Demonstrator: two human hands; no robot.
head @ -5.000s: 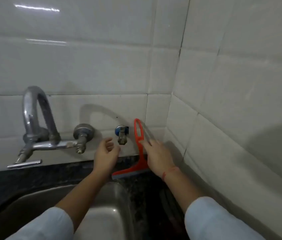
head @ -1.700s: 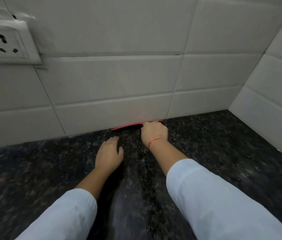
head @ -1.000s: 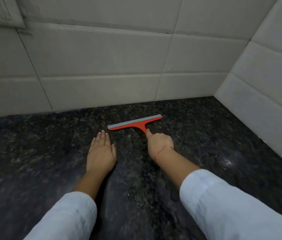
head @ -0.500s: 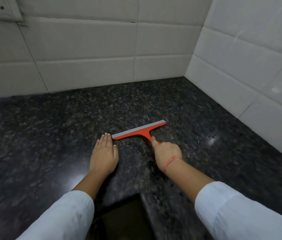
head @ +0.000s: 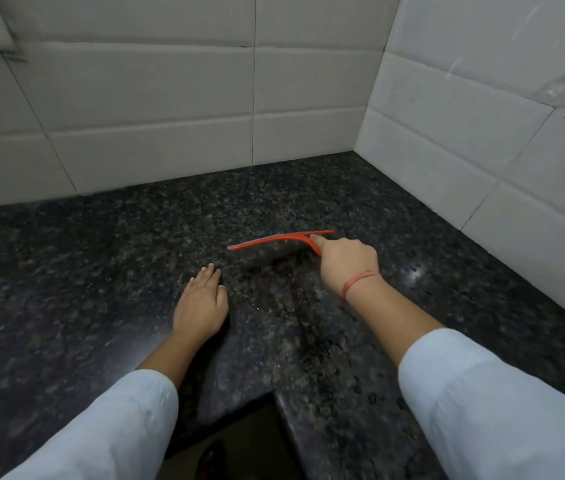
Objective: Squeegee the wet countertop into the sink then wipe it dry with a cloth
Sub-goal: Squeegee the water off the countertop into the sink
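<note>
The right grip (head: 347, 264) is clenched round the handle of the orange squeegee (head: 281, 240), with the forefinger stretched along the handle toward the crossbar; most of the handle is hidden inside the fist. The squeegee sits over the dark speckled counter (head: 101, 258), well out from the corner where the 2 white tiled walls (head: 156, 98) meet, its blade running left to right and tilted a little. A dark shadow lies on the counter just beneath the blade, and whether the rubber edge touches the stone cannot be told. The left grip (head: 201, 303) is released, palm down and fingers straight, resting flat on the counter to the left of the blade and apart from it. A red thread (head: 360, 281) circles the right wrist. Small wet glints (head: 414, 271) show on the counter right of that wrist
</note>
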